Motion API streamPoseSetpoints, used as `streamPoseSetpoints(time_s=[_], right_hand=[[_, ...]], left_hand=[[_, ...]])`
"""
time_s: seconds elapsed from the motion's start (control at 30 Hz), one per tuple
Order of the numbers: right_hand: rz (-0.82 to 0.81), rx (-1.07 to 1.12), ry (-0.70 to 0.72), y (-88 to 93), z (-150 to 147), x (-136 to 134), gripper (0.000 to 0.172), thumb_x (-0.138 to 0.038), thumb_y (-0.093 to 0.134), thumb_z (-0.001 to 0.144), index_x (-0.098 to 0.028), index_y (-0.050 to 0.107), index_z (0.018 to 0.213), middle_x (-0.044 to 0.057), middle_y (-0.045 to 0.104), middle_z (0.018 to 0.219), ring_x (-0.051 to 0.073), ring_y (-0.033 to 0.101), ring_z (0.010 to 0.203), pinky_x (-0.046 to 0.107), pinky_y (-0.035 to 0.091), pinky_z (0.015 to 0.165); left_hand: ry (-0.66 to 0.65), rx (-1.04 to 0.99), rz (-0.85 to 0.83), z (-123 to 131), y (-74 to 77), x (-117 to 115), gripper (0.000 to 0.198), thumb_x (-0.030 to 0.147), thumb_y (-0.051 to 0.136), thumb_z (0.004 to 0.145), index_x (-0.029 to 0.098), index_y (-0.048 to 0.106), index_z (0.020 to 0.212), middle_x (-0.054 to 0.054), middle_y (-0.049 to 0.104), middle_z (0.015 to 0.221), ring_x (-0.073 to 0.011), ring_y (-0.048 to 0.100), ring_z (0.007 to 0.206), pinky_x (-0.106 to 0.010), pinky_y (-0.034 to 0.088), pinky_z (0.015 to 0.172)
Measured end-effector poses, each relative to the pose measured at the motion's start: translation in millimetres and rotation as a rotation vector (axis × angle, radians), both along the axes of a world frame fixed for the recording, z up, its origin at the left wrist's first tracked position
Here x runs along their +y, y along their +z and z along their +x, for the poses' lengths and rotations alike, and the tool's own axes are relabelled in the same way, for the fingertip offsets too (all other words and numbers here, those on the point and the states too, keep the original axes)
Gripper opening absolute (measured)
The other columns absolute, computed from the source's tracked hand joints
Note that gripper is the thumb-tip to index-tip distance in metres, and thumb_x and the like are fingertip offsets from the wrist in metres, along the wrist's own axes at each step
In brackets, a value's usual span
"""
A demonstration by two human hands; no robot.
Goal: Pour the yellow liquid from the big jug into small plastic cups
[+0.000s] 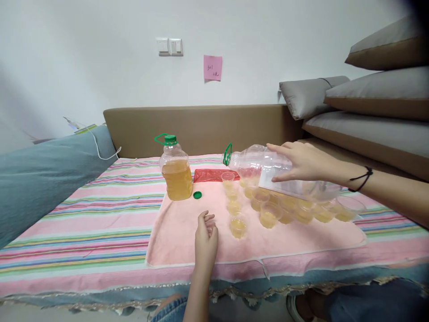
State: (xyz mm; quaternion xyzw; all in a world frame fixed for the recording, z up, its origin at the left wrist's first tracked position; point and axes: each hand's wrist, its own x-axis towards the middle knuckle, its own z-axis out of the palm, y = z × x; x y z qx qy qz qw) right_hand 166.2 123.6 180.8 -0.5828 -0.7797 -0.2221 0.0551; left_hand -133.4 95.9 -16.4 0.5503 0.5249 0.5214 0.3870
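My right hand [296,163] grips a large clear plastic bottle [251,158] lying on its side in the air, its uncapped mouth and green ring handle pointing left. I see no liquid in it and no stream from its mouth. Below it, several clear plastic cups [268,214] of pale yellow liquid stand on a pink towel [181,241]. One cup [228,177] sits just under the bottle's mouth. My left hand [207,235] is held over the towel, left of the front cup [237,227], its fingers loosely bent, apart and holding nothing.
A capped bottle [177,174] of yellow liquid stands left, beside a loose green cap [197,195]. Behind the cups lies a red plastic packet [211,175]. Grey cushions [378,129] are stacked at right. A striped cloth [110,214] covers the seat.
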Motion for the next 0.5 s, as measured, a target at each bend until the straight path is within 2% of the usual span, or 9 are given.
streamPoseSetpoints(time_s=[0.13,0.2,0.33,0.4,0.5], right_hand=[[0.034,0.065,-0.018,-11.1,-6,2,0.098,-0.078,0.057,0.067,-0.021,0.041,0.145,0.017,0.068,0.103,0.039,0.065,0.090,0.051,0.050,0.072],[0.026,0.188,-0.010,-12.3,-12,-1,0.096,-0.075,0.061,0.066,-0.022,0.041,0.144,0.018,0.068,0.108,0.041,0.064,0.096,0.054,0.052,0.075],[-0.007,0.640,0.099,-11.4,-38,-7,0.094,-0.065,0.071,0.066,-0.026,0.037,0.145,0.017,0.054,0.138,0.039,0.056,0.120,0.058,0.049,0.095],[-0.033,0.916,0.194,-15.1,-56,-7,0.097,-0.060,0.075,0.065,-0.030,0.031,0.146,0.015,0.051,0.140,0.038,0.055,0.122,0.058,0.049,0.096],[-0.113,1.294,0.385,-29.5,-91,-2,0.106,-0.055,0.080,0.063,-0.035,0.019,0.148,0.013,0.053,0.134,0.035,0.055,0.123,0.058,0.051,0.095]], left_hand=[[0.016,-0.014,0.027,-3,-2.1,0,0.040,0.016,0.052,0.074,0.019,0.051,0.114,-0.010,0.068,0.107,-0.0171,0.066,0.086,-0.031,0.053,0.075],[0.015,-0.015,0.044,-4,-1.8,-1,0.037,0.019,0.052,0.077,0.019,0.051,0.113,-0.010,0.067,0.107,-0.0168,0.066,0.086,-0.031,0.053,0.076],[0.023,-0.048,0.060,-2,3.0,-5,0.038,0.032,0.051,0.086,0.020,0.045,0.121,-0.011,0.064,0.113,-0.0171,0.064,0.091,-0.033,0.052,0.081],[0.048,-0.082,0.091,0,5.7,-6,0.041,0.038,0.051,0.089,0.020,0.042,0.125,-0.013,0.062,0.120,-0.0184,0.063,0.098,-0.035,0.051,0.087],[0.110,-0.144,0.180,-1,8.9,-8,0.044,0.041,0.048,0.091,0.021,0.039,0.129,-0.015,0.054,0.132,-0.0204,0.059,0.111,-0.038,0.048,0.095]])
